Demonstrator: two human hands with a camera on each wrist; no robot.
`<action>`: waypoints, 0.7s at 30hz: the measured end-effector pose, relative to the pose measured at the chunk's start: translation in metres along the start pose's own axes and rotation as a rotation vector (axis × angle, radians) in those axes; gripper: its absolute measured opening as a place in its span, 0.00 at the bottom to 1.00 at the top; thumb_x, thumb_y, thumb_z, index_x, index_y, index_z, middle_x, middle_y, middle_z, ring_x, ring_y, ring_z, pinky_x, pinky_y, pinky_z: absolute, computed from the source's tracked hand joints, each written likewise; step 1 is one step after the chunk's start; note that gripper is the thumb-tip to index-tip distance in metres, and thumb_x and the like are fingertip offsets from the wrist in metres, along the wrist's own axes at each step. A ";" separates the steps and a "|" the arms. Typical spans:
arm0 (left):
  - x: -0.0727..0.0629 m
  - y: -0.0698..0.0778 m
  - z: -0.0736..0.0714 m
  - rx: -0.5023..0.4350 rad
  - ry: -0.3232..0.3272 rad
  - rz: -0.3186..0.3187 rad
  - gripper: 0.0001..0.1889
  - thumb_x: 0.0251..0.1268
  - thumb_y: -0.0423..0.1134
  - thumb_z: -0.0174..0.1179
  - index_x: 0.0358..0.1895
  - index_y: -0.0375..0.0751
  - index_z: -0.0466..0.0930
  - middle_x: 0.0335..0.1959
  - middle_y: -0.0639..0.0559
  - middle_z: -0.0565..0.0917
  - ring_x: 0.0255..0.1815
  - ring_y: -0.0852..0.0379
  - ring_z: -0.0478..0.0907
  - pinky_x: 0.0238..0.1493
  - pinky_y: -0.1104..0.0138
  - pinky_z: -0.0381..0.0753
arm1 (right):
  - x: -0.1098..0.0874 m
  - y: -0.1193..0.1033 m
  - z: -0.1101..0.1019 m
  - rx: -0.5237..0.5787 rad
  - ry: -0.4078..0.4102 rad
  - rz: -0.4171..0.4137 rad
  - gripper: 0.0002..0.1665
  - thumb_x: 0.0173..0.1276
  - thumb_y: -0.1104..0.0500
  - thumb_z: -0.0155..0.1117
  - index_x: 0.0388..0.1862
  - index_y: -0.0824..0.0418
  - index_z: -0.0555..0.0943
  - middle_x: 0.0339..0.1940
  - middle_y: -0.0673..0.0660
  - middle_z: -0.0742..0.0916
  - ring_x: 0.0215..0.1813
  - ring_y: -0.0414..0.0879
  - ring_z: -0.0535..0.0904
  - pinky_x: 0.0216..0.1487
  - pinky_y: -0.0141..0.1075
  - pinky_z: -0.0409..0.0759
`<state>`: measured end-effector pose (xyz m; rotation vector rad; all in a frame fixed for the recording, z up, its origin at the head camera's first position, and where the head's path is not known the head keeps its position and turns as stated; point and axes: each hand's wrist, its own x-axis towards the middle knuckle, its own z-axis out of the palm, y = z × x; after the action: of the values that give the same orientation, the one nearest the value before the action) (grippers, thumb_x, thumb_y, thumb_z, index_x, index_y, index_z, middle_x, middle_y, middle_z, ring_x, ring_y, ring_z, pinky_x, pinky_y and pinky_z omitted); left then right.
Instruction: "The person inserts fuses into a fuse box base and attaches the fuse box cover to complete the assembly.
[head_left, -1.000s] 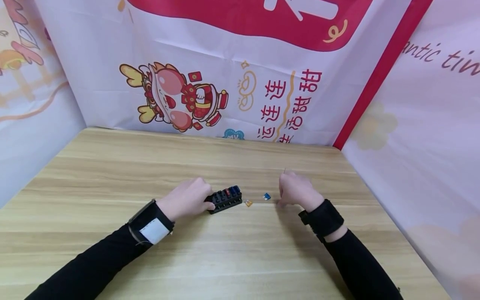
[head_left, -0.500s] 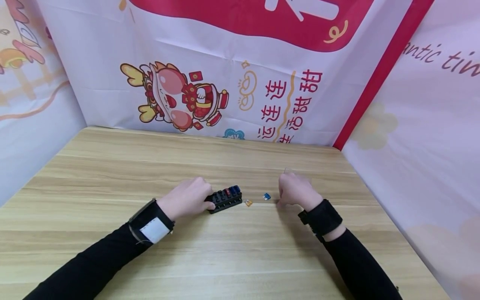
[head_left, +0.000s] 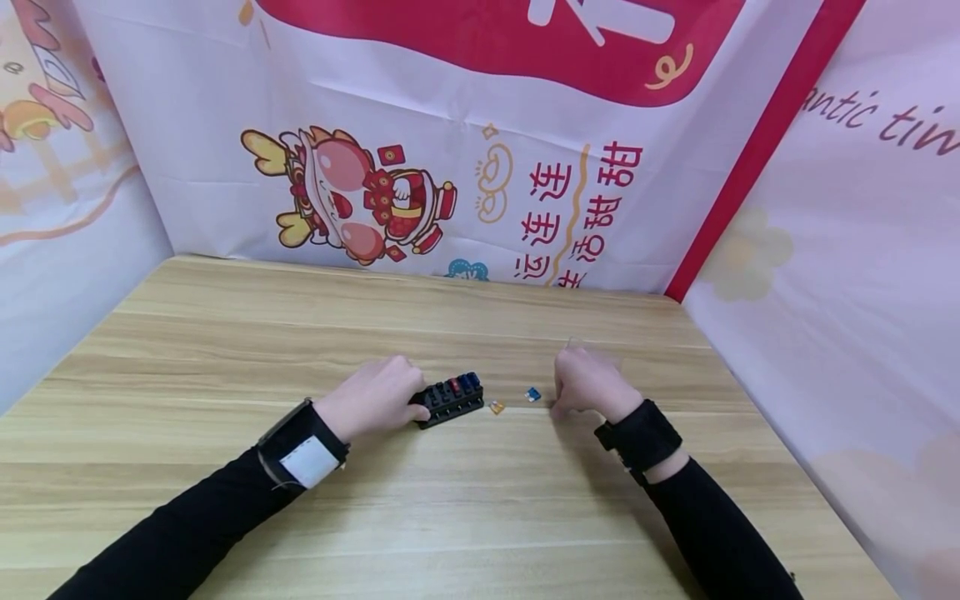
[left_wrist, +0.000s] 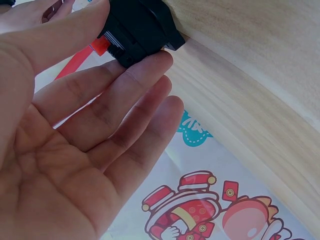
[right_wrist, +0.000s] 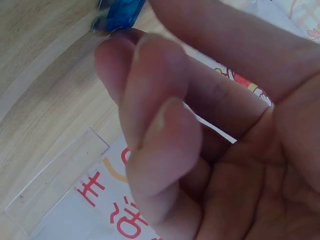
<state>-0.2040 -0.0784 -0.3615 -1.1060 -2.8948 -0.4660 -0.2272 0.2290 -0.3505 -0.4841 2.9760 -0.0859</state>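
My left hand (head_left: 378, 396) grips the near-left end of a black fuse block (head_left: 450, 410) lying on the wooden table. Red and dark blue blade fuses stand in its right part. In the left wrist view the thumb and fingertips hold the fuse block (left_wrist: 140, 30), with a red fuse (left_wrist: 101, 46) beside them. To the right, my right hand (head_left: 596, 383) is low over the table. The right wrist view shows a blue blade fuse (right_wrist: 125, 14) pinched between thumb and index fingertip, its metal blades pointing out. The other fingers are curled.
An orange blade fuse (head_left: 497, 407) and another blue blade fuse (head_left: 532, 394) lie between the block and my right hand. Beyond that hand is a clear plastic box (right_wrist: 57, 182), mostly hidden in the head view. A printed cloth (head_left: 420, 100) hangs behind the table (head_left: 450, 517).
My right hand has shifted very slightly to the left. The left hand and the fuse block have stayed in place.
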 end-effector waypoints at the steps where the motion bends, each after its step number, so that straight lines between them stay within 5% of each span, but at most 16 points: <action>1: 0.000 0.000 0.000 0.001 0.000 0.000 0.10 0.59 0.42 0.72 0.27 0.41 0.83 0.17 0.57 0.72 0.15 0.64 0.65 0.19 0.70 0.63 | 0.000 0.000 0.000 0.005 -0.003 0.003 0.17 0.37 0.58 0.87 0.10 0.53 0.82 0.16 0.46 0.80 0.21 0.42 0.75 0.18 0.37 0.71; 21: 0.001 0.000 0.002 0.010 0.000 -0.011 0.10 0.59 0.42 0.72 0.28 0.40 0.84 0.17 0.57 0.72 0.16 0.63 0.66 0.19 0.70 0.63 | 0.001 -0.001 0.001 0.017 -0.047 0.009 0.18 0.43 0.62 0.77 0.07 0.54 0.76 0.11 0.44 0.75 0.18 0.41 0.70 0.17 0.36 0.64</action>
<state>-0.2046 -0.0774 -0.3633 -1.0900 -2.9013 -0.4514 -0.2272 0.2276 -0.3510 -0.4638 2.9293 -0.0980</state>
